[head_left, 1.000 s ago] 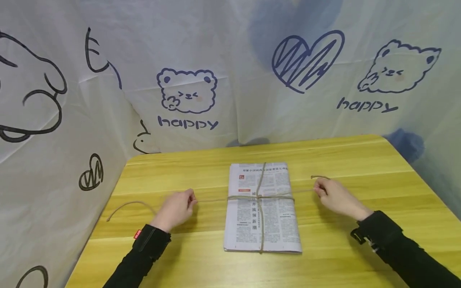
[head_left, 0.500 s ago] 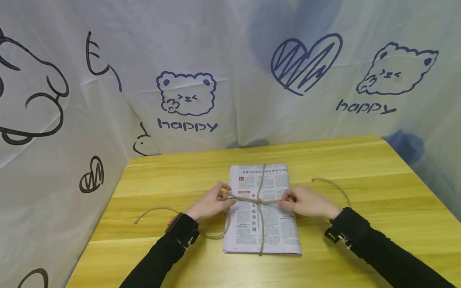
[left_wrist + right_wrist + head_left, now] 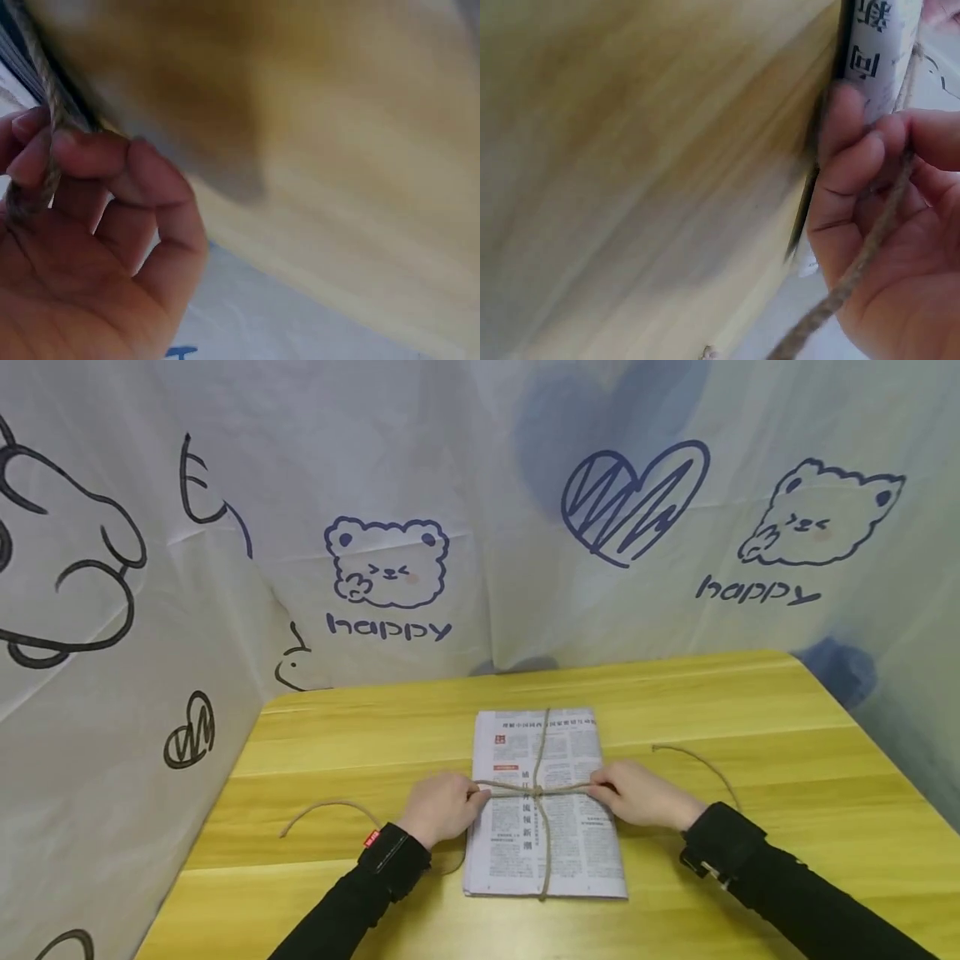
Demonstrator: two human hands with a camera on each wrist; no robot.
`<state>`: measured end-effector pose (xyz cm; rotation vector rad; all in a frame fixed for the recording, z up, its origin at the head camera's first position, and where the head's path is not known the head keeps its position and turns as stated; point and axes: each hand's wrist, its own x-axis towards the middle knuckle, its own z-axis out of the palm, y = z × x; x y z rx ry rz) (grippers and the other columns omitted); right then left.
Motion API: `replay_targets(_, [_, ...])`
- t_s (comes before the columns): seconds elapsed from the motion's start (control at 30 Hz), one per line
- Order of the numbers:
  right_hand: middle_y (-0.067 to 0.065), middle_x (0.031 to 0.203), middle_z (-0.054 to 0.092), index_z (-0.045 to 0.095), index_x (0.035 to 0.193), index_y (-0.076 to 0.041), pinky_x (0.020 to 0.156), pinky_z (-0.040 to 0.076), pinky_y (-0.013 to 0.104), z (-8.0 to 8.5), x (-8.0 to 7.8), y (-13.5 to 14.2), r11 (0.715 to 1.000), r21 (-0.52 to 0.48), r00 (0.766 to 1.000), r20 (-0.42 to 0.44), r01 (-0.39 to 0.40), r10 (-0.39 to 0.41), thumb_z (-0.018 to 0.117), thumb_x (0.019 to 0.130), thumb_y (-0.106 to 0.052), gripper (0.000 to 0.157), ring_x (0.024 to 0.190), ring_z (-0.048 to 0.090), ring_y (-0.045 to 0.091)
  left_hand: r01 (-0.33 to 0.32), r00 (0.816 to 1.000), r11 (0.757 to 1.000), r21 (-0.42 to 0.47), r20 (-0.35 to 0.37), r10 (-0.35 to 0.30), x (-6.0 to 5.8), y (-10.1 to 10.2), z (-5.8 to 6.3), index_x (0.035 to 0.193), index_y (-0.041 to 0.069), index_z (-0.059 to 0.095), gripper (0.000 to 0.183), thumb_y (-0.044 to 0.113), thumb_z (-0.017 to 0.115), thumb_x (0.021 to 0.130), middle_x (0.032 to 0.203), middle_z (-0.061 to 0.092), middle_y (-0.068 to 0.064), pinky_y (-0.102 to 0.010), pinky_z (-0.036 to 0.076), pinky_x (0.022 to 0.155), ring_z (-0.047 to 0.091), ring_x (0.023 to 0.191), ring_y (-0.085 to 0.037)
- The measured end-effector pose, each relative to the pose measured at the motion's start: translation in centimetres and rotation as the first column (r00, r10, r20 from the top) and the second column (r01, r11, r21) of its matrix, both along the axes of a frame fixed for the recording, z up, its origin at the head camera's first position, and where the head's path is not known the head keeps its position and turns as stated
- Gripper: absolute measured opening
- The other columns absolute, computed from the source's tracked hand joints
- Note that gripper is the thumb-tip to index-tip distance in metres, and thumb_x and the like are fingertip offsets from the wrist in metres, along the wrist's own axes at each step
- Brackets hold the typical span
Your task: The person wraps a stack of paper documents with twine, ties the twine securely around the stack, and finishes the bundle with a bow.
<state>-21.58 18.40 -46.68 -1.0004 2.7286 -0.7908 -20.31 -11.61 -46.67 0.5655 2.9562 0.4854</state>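
Note:
A folded stack of newspapers (image 3: pixel 570 860) lies on the table, with brown twine (image 3: pixel 547 847) crossing it both ways. The twine meets in a knot (image 3: pixel 537 791) near the middle of the top sheet. At the stack's left edge my left hand (image 3: pixel 441 808) pinches one end of the twine; in the left wrist view the twine (image 3: pixel 49 86) runs between thumb and fingers. My right hand (image 3: pixel 641 793) pinches the other end at the right edge, and the twine (image 3: pixel 862 259) trails across the palm in the right wrist view.
The yellow wood-grain table (image 3: pixel 360 718) extends around the stack. Loose twine tails lie beyond each hand, one at left (image 3: pixel 322 804) and one at right (image 3: pixel 701 762). A white cloth (image 3: pixel 510 577) with drawings hangs behind the table and along its sides.
Both hands have come inward from well out at the sides to the stack's edges, and now pinch the twine close to the knot. The loose tails have shifted and lengthened.

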Motion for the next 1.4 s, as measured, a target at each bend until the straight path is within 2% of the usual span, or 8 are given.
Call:
replay_targets(0.23, [-0.008, 0.06, 0.043, 0.056, 0.072, -0.015, 0.05, 0.033, 0.022, -0.5, -0.2, 0.5, 1.0, -0.011, 1.0, -0.014, -0.001, 0.001, 0.053, 0.097, -0.012, 0.025, 0.052, 0.039, 0.004, -0.063, 0.996, 0.998, -0.001, 0.056, 0.063, 0.5, 0.0, -0.7, 0.079, 0.017, 0.069, 0.034, 0.035, 0.049, 0.097, 0.063, 0.05, 0.002, -0.028, 0.032, 0.045, 0.047, 0.052, -0.013])
replay_targets(0.47, [-0.009, 0.061, 0.045, 0.057, 0.073, -0.016, 0.051, 0.035, 0.022, -0.8, -0.2, 0.5, 1.0, 0.015, 0.999, -0.047, 0.023, -0.022, 0.054, 0.096, -0.013, 0.023, 0.052, 0.041, 0.004, -0.051, 0.997, 0.998, -0.025, 0.055, 0.053, 0.4, 0.0, -0.7, 0.076, 0.018, 0.067, 0.034, 0.037, 0.049, 0.097, 0.061, 0.047, 0.002, -0.029, 0.031, 0.047, 0.045, 0.052, -0.014])
replay_targets(0.67, [-0.009, 0.06, 0.043, 0.053, 0.072, -0.019, 0.052, 0.035, 0.025, -1.0, -0.1, 0.2, 0.99, 0.104, 0.987, -0.14, 0.095, -0.08, 0.058, 0.094, -0.017, 0.022, 0.053, 0.041, 0.007, -0.011, 0.999, 1.0, -0.022, 0.053, 0.012, 0.4, -0.3, -0.8, 0.062, 0.019, 0.057, 0.041, 0.038, 0.049, 0.097, 0.058, 0.04, 0.003, -0.027, 0.029, 0.047, 0.042, 0.05, -0.012])
replay_targets(0.87, [-0.008, 0.058, 0.042, 0.053, 0.073, -0.019, 0.05, 0.032, 0.025, -1.0, 0.0, 0.0, 0.988, 0.103, 0.983, -0.15, 0.119, -0.102, 0.056, 0.095, -0.021, 0.023, 0.051, 0.039, 0.007, 0.078, 0.996, 0.997, 0.028, 0.032, -0.079, 0.4, -1.9, -0.6, 0.063, 0.02, 0.055, 0.039, 0.038, 0.05, 0.097, 0.055, 0.036, 0.006, -0.025, 0.026, 0.047, 0.038, 0.048, -0.009])
replay_targets(1.0, [-0.007, 0.058, 0.043, 0.052, 0.074, -0.019, 0.048, 0.032, 0.024, -0.6, 0.4, 0.4, 0.985, 0.073, 0.98, -0.139, 0.156, -0.145, 0.057, 0.095, -0.025, 0.023, 0.049, 0.039, 0.006, 0.116, 0.991, 0.986, 0.117, 0.053, -0.123, 0.5, -3.6, 0.1, 0.068, 0.017, 0.056, 0.031, 0.031, 0.056, 0.096, 0.059, 0.04, 0.007, -0.025, 0.031, 0.052, 0.039, 0.053, -0.009])
replay_targets(1.17, [-0.005, 0.073, 0.051, 0.056, 0.089, -0.014, 0.054, 0.04, 0.027, 0.3, 1.0, 0.2, 0.985, -0.005, 0.949, -0.267, 0.174, -0.169, 0.06, 0.092, -0.023, 0.01, 0.061, 0.046, 0.009, 0.129, 0.983, 0.966, 0.222, 0.098, -0.154, 0.9, -5.7, 1.9, 0.084, 0.012, 0.065, 0.016, 0.022, 0.058, 0.095, 0.077, 0.061, 0.0, -0.032, 0.044, 0.063, 0.05, 0.068, -0.013])
replay_targets(1.27, [-0.005, 0.084, 0.054, 0.06, 0.095, -0.012, 0.063, 0.045, 0.03, 1.0, 1.1, -0.7, 0.991, -0.058, 0.936, -0.326, 0.122, -0.134, 0.06, 0.091, -0.018, 0.008, 0.074, 0.05, 0.011, 0.144, 0.977, 0.962, 0.232, 0.12, -0.175, 1.2, -6.9, 3.0, 0.088, 0.01, 0.066, 0.015, 0.02, 0.057, 0.095, 0.082, 0.063, -0.003, -0.033, 0.046, 0.067, 0.052, 0.071, -0.013])
replay_targets(1.4, [-0.008, 0.089, 0.057, 0.064, 0.1, -0.012, 0.067, 0.047, 0.03, 1.9, 0.8, -2.8, 0.995, -0.104, 0.963, -0.267, 0.006, -0.034, 0.06, 0.092, -0.017, 0.01, 0.077, 0.052, 0.008, 0.141, 0.98, 0.948, 0.284, 0.095, -0.175, 1.0, -7.6, 4.0, 0.093, 0.009, 0.067, 0.013, 0.017, 0.057, 0.095, 0.084, 0.064, -0.005, -0.033, 0.048, 0.066, 0.054, 0.073, -0.015])
